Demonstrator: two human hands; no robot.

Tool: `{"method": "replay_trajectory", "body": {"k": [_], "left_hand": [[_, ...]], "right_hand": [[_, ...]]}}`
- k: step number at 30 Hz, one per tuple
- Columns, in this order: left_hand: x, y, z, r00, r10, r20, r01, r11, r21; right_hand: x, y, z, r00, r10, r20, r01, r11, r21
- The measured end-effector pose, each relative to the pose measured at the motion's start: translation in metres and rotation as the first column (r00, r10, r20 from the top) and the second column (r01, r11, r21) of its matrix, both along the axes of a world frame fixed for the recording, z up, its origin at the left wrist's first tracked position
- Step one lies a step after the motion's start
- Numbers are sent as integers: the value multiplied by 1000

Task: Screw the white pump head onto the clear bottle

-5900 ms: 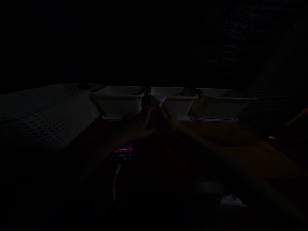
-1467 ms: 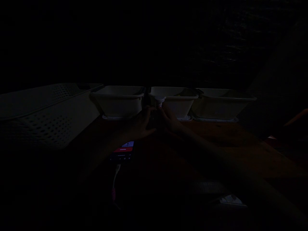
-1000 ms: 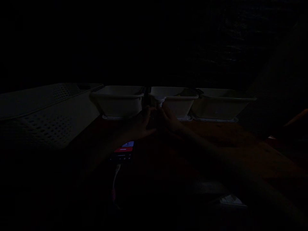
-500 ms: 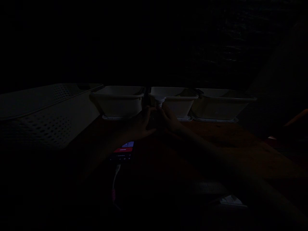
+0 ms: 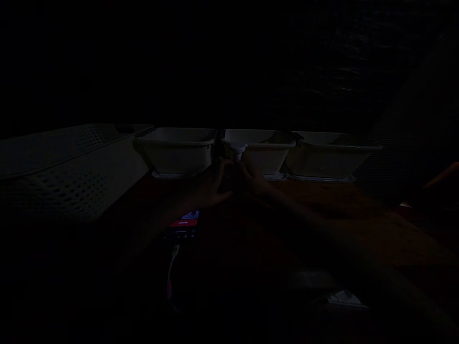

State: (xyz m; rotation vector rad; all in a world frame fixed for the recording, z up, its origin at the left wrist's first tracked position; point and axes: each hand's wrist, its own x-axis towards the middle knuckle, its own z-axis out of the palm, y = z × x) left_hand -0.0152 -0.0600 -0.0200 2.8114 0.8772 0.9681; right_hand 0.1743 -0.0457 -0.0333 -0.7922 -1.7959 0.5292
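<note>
Very dim light hides most detail. My right hand (image 5: 254, 179) is closed, its fingertips at the stem of a small white piece with a wide round top (image 5: 238, 147), which stands up above the fingers. Just left of it, my left hand (image 5: 211, 186) curves, thumb and fingers bent round a dark space between the two hands. What lies in that space is too dark to make out. Both hands are over the wooden table (image 5: 322, 205), in front of the middle white tub (image 5: 272, 157).
A left tub (image 5: 179, 155) and a right tub (image 5: 326, 160) flank the middle one. At far left stands a perforated white basket (image 5: 118, 167). A lit phone (image 5: 183, 223) lies below my left forearm, near a cable (image 5: 172, 263). A pale packet-like thing (image 5: 344, 298) lies lower right.
Both hands and the white piece stay almost in place. The picture on the phone screen has shifted slightly.
</note>
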Motion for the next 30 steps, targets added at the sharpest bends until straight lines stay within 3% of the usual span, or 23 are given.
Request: {"method": "replay_trajectory", "body": {"k": [25, 30], "left_hand": [[0, -1, 0, 1000, 10, -3, -10, 1000, -18], [0, 0, -1, 1000, 24, -10, -24, 1000, 2]], "right_hand": [[-1, -5, 3, 1000, 12, -12, -12, 1000, -11], [-3, -5, 3, 993, 54, -105, -60, 996, -60]]}}
